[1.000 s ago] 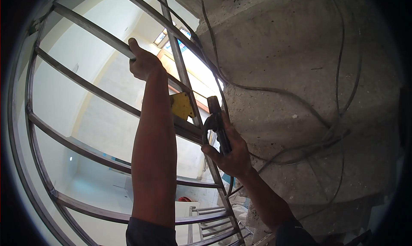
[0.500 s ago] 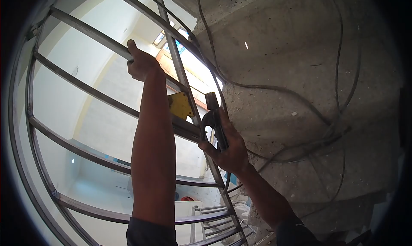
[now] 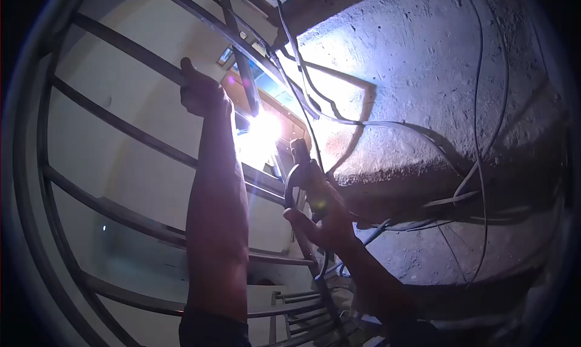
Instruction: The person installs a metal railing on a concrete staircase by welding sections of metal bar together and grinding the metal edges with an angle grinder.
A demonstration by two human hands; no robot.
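My left hand (image 3: 201,92) is wrapped round a cross bar (image 3: 130,47) of a metal frame of bars and rails. In my right hand (image 3: 330,220) is a black welding electrode holder (image 3: 300,156), its head pointing up beside the frame's diagonal rail (image 3: 242,74). A blinding welding arc (image 3: 264,128) burns at the rail, just above the holder's head, between my two hands. Its glare hides the joint and the electrode tip. The yellow magnet square there cannot be made out.
Several cables (image 3: 417,132) hang and cross in front of the rough concrete surface (image 3: 417,74) on the right. More cross bars (image 3: 115,204) run below my left hand. A smaller barred piece (image 3: 302,307) stands lower down.
A bright arc has lit up, throwing hard light and shadows on the concrete and darkening the rest. The electrode holder has shifted slightly down. My left hand keeps its place on the bar.
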